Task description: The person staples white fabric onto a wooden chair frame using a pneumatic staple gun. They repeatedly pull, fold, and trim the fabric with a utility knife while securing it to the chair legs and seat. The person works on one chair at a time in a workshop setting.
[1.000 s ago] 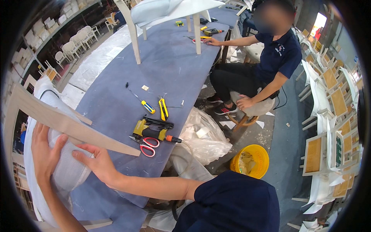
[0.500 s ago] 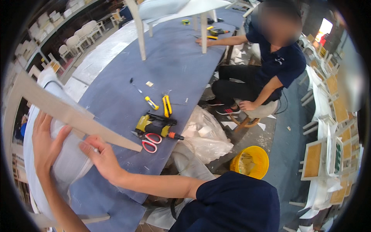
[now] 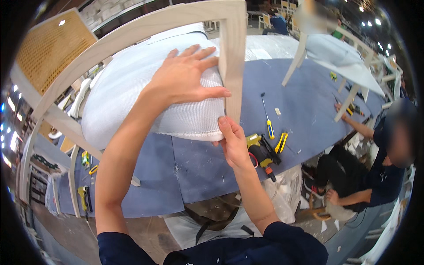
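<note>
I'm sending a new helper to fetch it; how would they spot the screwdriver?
Find the blue table, then look right of the worker's right hand. The screwdriver lies there, just beyond a yellow hand tool and olive power tool. Unlike both, it has a long thin shaft and blue-and-yellow handle.

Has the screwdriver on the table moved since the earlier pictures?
No. The view has turned, but the screwdriver keeps the same place on the blue table, beside the yellow cutter and small pale square.
</note>
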Motion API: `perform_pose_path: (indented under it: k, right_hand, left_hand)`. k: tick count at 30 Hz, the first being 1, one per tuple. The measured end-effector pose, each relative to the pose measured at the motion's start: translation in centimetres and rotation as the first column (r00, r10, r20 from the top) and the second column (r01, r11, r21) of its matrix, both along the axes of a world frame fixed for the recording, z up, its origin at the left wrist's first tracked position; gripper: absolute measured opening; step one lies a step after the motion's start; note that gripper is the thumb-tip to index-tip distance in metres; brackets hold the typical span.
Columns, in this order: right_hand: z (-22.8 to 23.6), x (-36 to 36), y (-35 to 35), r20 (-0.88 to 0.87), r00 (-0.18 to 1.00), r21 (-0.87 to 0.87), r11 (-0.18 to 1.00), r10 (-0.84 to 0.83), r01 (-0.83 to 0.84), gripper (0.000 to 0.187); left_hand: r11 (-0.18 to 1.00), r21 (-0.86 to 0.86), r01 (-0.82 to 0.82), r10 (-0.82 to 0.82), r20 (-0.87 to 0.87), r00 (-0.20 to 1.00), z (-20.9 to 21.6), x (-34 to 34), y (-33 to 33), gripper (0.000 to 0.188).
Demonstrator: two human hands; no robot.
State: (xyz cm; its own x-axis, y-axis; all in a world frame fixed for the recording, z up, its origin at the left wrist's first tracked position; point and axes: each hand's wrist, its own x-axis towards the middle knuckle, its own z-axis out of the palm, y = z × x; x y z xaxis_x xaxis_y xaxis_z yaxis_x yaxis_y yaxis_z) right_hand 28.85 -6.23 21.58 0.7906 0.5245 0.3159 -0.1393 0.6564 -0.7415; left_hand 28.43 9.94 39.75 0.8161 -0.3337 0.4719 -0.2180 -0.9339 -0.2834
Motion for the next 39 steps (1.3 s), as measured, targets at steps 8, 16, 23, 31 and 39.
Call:
perform_pose_path:
  k: [8,16,23,31,39]
  right_hand:
    - [1.1,-1.4,-2.1,0.311,0.932,-0.226,0.938,-0.186,0.263,0.043]
    - [-2.5,1.9,0.4,0.32,0.914,-0.05,0.959,-0.25,0.28,0.048]
    - [-2.4,1.8,0.2,0.274,0.937,-0.037,0.972,-0.214,0.233,0.048]
    - [-3.3,-0.1,1.4,0.056,0.983,0.1,0.981,-0.173,0.167,0.042]
    - [-3.4,0.0,3.8,-0.177,0.984,0.252,0.965,-0.025,0.07,0.043]
  left_hand:
    - [0.999,0.024,-0.046,0.046,0.013,0.999,-0.4,-0.2,0.1,0.092]
    - [0.993,0.049,-0.106,0.102,0.079,0.992,-1.1,-0.1,-1.6,0.095]
    - [0.994,0.083,-0.063,0.056,0.084,0.995,0.0,-2.0,-0.7,0.115]
    - [0.994,0.046,-0.104,0.096,0.144,0.985,-1.7,-2.1,-1.7,0.115]
    - [0.982,0.031,-0.186,0.175,0.215,0.961,-2.3,-1.7,-2.8,0.1]
